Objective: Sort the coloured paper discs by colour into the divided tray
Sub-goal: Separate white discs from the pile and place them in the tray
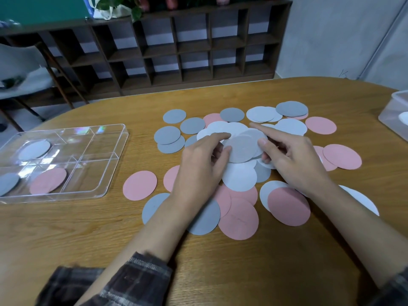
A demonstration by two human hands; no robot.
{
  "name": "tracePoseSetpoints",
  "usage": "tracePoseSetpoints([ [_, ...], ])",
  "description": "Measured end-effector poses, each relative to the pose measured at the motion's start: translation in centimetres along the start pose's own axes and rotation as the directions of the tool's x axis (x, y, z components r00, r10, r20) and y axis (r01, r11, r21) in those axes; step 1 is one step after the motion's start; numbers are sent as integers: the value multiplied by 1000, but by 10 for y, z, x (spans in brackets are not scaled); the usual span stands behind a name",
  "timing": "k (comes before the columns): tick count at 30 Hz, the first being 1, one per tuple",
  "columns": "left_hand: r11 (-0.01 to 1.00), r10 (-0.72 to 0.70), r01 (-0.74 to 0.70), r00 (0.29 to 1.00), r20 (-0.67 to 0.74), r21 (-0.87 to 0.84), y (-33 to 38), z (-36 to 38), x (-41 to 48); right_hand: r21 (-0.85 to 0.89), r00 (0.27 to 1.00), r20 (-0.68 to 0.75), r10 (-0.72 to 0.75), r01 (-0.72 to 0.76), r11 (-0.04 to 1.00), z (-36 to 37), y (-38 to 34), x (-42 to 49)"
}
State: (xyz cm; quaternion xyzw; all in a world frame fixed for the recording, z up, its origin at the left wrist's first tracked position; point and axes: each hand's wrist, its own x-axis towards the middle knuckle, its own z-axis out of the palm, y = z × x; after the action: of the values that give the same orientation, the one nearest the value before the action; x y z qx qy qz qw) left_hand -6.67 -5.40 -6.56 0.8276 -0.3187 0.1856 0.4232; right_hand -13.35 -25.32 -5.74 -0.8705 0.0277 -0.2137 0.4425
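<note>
Wooden tabletop [66,235], rounded at the far edge, dark cubby shelving [187,49] against the wall behind it. Head view: loose spread of paper discs [239,218] across the middle of the tabletop, in pink, mid grey and pale whitish grey, many overlapping. Left hand [198,171] and right hand [293,160] both over the centre of the spread, together holding a small fan of pale discs [241,147]. Left grip closed on the fan's near-left edge, thumb on the face, index finger stretched along its upper edge. Right grip pinching the fan's right edge with the thumb; its index finger points out flat across the pile. Fan appears lifted slightly off the discs beneath; how many sheets it holds cannot be told. Clear divided tray [110,171] sits at the left, well apart from the spread. Three of its compartments are occupied: a pale disc [34,150] in a far-left one, a pink disc [48,181] in a near one, a grey disc [7,183] in the near-left one, cut by the frame edge. Clear lidded box [395,107] at the right edge. Plaid sleeves [136,281] pushed up both forearms
</note>
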Motion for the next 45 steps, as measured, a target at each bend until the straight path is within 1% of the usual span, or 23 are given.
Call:
tracePoseSetpoints([
  [2, 998, -51, 50, 999, -3, -48, 2, 1, -1, 15, 1000, 25, -19, 18, 1000, 2, 1, 0],
  [7, 986, -139, 137, 990, -15, -91, 2, 0, 2, 32, 995, 97, -31, 28, 999, 4, 1, 0],
  [12, 978, -184, 178, 982, -43, -110, 3, 0, 2, -47, 987, 157, -22, 30, 998, 7, -1, -2],
  [15, 981, -175, 170, 983, -52, -93, 3, 1, 2, -84, 987, 156, -28, 41, 996, 9, 0, -3],
  [18, 991, -128, 124, 989, -71, -51, 2, 3, 2, -183, 990, 130, -61, 84, 980, 13, 2, -1],
  [22, 996, -47, 51, 997, -57, 72, -2, 7, 1, -265, 990, 112, -90, 117, 957, 16, 4, 1],
  [25, 984, -31, 34, 999, -19, 177, -3, 10, 3, -268, 990, 98, -103, 126, 955, 17, 2, 0],
  [27, 983, -52, 45, 998, 35, 177, 0, 10, 2, -240, 991, 77, -107, 123, 963, 15, 1, -1],
  [30, 984, -85, 60, 985, 152, 166, 1, 4, -1, -183, 997, 18, -74, 76, 980, 8, 1, 1],
  [32, 986, -92, 50, 961, 261, 161, -4, -3, -1, -154, 999, -25, -41, 37, 987, 2, 4, 3],
  [34, 986, -106, 46, 912, 396, 157, -8, -10, -1, -123, 999, -51, -10, 4, 992, -2, 6, 4],
  [35, 987, -111, 46, 891, 440, 156, -10, -13, -1, -110, 998, -58, 3, -9, 994, -3, 7, 5],
  [37, 987, -108, 40, 880, 462, 153, -10, -15, 0, -97, 998, -63, 18, -24, 995, -4, 7, 5],
  [41, 990, -92, 34, 894, 439, 138, -7, -15, 0, -74, 999, -35, 22, -25, 997, -3, 5, 4],
  [45, 991, -125, 92, 896, 425, 97, -9, -14, 2, -88, 1000, -3, 19, -19, 996, -2, 4, 3],
])
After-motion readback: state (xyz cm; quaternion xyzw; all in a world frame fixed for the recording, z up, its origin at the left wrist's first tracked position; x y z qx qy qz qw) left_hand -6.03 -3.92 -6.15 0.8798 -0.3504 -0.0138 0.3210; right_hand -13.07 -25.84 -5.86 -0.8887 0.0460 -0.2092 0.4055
